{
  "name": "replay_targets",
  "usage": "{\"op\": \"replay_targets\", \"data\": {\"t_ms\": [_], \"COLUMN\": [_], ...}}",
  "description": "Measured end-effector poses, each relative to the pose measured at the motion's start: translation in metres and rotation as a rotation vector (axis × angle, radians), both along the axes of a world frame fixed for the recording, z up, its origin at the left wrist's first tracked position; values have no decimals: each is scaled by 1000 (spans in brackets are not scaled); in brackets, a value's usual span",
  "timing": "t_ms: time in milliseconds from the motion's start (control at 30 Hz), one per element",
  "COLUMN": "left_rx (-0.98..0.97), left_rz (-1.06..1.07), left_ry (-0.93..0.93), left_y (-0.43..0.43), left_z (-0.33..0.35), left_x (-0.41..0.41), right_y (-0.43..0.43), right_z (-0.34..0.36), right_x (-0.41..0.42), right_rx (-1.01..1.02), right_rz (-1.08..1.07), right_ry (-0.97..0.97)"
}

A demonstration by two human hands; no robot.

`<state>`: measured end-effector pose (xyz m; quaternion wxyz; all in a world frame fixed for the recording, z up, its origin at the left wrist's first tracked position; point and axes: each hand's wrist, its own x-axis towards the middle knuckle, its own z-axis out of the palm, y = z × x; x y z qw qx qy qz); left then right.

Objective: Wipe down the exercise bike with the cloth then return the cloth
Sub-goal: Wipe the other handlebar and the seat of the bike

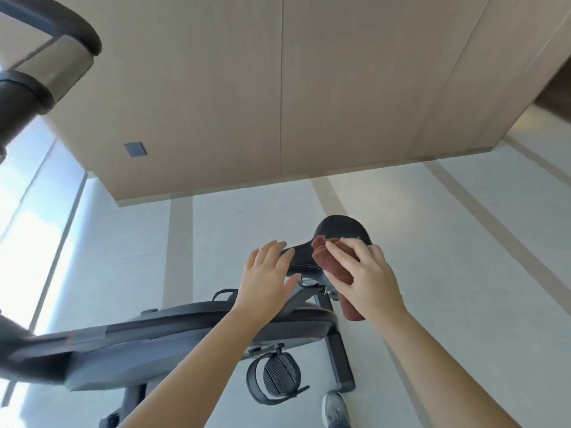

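the main risk, i think, is that the cloth (328, 261) slips out. it is bunched into a thick roll, and a long tail of it hangs free below the right hand (369, 274), toward 6 o'clock. if the hand slides quickly along the saddle (341, 227), the tail may catch on the small metal clamp (330, 292) under the seat, and the cloth could be pulled out and fall on the floor (448, 242). a second risk is that the roll touches the saddle only with a narrow part, so some of the surface may stay unwiped. the shoe (335, 406) also stands near the pedal (279, 375), so a step forward could knock it.

the saddle sits at about 4 o'clock from the middle of the view. the bike body (185, 332) goes away from it toward 8 o'clock.

the right hand's fingers (350, 244) are close together and bent over the cloth, and they hold it against the near side of the saddle. the cloth shows at 10 o'clock of these fingers and comes out again under the palm at 6 o'clock. i cannot tell where the thumb lies.

the left hand (268, 274) holds nothing. its fingers (272, 247) are straight and a little apart, and their tips seem to touch the narrow nose of the saddle, at 9 o'clock of the cloth.
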<state>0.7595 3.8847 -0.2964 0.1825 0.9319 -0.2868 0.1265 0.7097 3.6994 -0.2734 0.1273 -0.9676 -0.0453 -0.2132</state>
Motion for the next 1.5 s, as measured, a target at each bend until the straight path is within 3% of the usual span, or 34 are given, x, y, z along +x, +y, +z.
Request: {"op": "replay_targets", "data": {"t_ms": [267, 467, 600, 733, 967, 1200, 1333, 1500], "left_rx": [137, -224, -318, -370, -593, -638, -678, -687], "left_rz": [188, 305, 344, 431, 512, 522, 521, 518], "left_ry": [280, 384, 374, 367, 451, 507, 508, 502], "left_y": [-20, -24, -30, -44, -46, -43, -42, -43], "left_z": [-56, -69, -70, -70, -70, -72, -74, -72], "left_x": [36, 31, 28, 23, 26, 27, 29, 29], "right_y": [-51, -32, -64, -99, -36, -103, -59, -28], "right_z": [-42, -50, -50, -53, -47, -59, -59, -61], "right_x": [68, 102, 98, 77, 107, 82, 102, 123], "right_rx": [-151, -170, -135, -82, -96, -15, -41, -72], "right_rz": [301, 584, 677, 671, 755, 701, 642, 600], "right_ry": [241, 315, 361, 309, 392, 307, 281, 386]}}
